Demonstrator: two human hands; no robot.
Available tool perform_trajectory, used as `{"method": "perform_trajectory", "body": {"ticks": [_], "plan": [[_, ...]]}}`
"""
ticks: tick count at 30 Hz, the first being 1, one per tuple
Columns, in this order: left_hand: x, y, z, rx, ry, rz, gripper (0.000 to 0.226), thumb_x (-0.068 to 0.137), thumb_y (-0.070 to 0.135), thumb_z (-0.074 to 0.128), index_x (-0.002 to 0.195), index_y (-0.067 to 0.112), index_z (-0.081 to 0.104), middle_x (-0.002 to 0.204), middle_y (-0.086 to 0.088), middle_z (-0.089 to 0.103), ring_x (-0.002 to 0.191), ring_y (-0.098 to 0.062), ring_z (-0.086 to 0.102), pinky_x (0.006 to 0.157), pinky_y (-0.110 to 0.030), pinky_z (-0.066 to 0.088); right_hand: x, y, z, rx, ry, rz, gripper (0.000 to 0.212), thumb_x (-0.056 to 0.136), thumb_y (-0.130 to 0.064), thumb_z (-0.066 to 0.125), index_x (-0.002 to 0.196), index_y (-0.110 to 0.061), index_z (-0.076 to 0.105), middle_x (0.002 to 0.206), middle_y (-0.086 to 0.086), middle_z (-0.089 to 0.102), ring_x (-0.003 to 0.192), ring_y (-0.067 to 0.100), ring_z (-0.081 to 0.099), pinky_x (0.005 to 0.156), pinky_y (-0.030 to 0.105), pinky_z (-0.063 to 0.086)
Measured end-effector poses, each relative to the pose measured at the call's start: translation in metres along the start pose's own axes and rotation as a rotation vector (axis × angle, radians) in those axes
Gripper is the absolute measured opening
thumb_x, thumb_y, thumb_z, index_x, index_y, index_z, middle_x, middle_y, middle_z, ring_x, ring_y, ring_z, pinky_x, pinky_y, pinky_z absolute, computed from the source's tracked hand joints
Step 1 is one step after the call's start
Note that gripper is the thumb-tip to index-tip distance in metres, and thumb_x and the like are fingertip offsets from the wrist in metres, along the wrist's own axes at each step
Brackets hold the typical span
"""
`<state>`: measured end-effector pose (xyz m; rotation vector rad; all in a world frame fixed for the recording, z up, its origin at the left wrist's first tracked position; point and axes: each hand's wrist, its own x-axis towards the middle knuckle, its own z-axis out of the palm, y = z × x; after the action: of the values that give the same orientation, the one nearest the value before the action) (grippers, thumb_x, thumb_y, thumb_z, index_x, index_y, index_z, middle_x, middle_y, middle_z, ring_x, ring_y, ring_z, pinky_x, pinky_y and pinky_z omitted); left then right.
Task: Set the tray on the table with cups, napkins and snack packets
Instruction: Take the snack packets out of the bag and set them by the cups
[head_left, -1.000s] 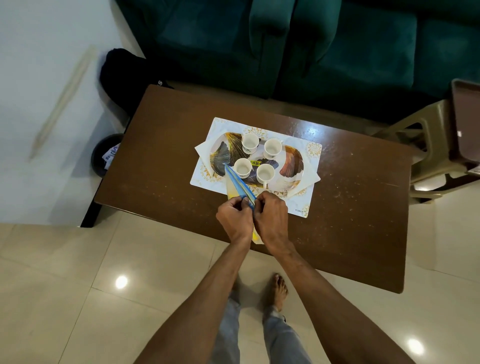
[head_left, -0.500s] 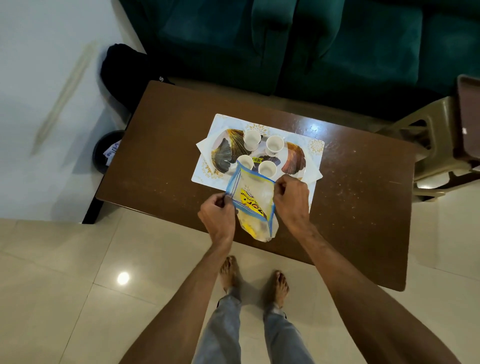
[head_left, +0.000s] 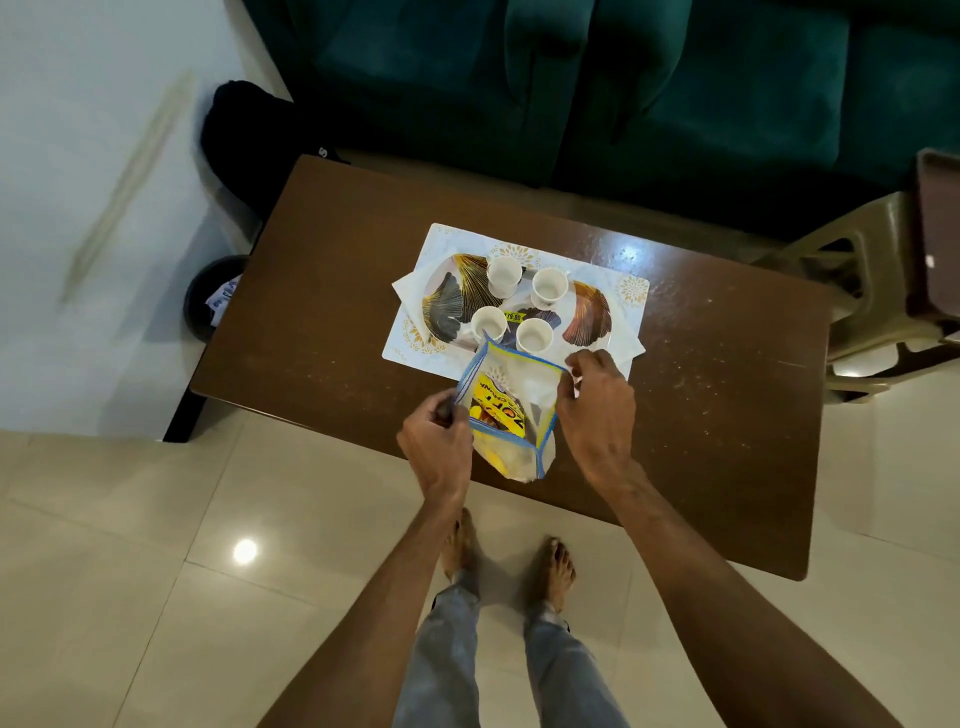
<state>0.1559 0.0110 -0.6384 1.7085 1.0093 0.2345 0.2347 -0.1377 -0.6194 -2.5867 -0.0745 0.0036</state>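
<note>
A white tray with leaf prints lies on the brown table. Several small white cups stand on its middle, and white napkins stick out from under it at both ends. In front of the tray I hold a clear, blue-edged snack packet with a yellow label. My left hand pinches its left edge. On the opposite side, my right hand pinches the packet's right edge. The packet's far end reaches the near rim of the tray.
A dark green sofa runs behind the table. A plastic stool stands at the right, a black bag and a dark bin at the left. My bare feet are on the tiled floor below the table's near edge.
My hands, close together on the packet's end a second ago, moved apart to its two side edges, and the packet now lies spread flat between them near the tray.
</note>
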Motion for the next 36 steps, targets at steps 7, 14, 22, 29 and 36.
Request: {"method": "perform_trajectory", "body": {"ticks": [7,14,22,29,36], "plan": [[-0.003,0.003,0.001,-0.031,-0.044,0.080,0.016,0.088,0.000,0.067,0.096,0.011,0.076,0.068,0.012,0.068,0.056,-0.002,0.058,0.060,-0.026,0.052,-0.012,-0.033,0.018,0.014,-0.317,-0.593,0.018,0.078,0.006,0.065,0.092,-0.005,0.071,0.093,0.013,0.067,0.086,0.035,0.064,0.068,0.040,0.052],[-0.001,-0.010,-0.005,-0.062,-0.074,0.054,0.028,0.085,0.003,0.068,0.110,0.016,0.075,0.072,-0.002,0.070,0.063,-0.010,0.062,0.061,-0.029,0.056,0.003,-0.031,0.071,-0.259,-0.837,-0.182,0.031,0.091,-0.015,0.061,0.118,-0.003,0.053,0.118,0.025,0.056,0.109,0.042,0.054,0.075,0.041,0.039],[0.006,-0.025,-0.013,-0.123,-0.102,0.017,0.034,0.085,-0.002,0.069,0.116,0.011,0.073,0.059,0.004,0.044,0.053,-0.005,0.039,0.052,-0.016,0.043,0.002,-0.037,0.112,-0.341,-0.853,-0.163,0.033,0.095,-0.019,0.058,0.124,-0.005,0.053,0.123,0.021,0.056,0.111,0.038,0.057,0.087,0.044,0.048],[0.012,-0.023,-0.020,-0.155,-0.119,0.040,0.033,0.085,-0.003,0.068,0.114,0.013,0.073,0.060,-0.003,0.045,0.054,-0.009,0.041,0.051,-0.017,0.044,0.002,-0.033,0.122,-0.426,-0.771,-0.135,0.037,0.099,-0.026,0.055,0.130,-0.008,0.053,0.131,0.014,0.057,0.120,0.032,0.057,0.093,0.039,0.047],[0.015,-0.021,-0.018,-0.141,-0.165,0.013,0.029,0.087,-0.001,0.067,0.111,0.012,0.074,0.060,0.001,0.054,0.053,-0.005,0.047,0.050,-0.018,0.045,0.012,-0.034,0.100,-0.502,-0.686,-0.208,0.033,0.095,-0.024,0.062,0.124,-0.009,0.057,0.125,0.015,0.061,0.115,0.033,0.059,0.090,0.040,0.047]]}}
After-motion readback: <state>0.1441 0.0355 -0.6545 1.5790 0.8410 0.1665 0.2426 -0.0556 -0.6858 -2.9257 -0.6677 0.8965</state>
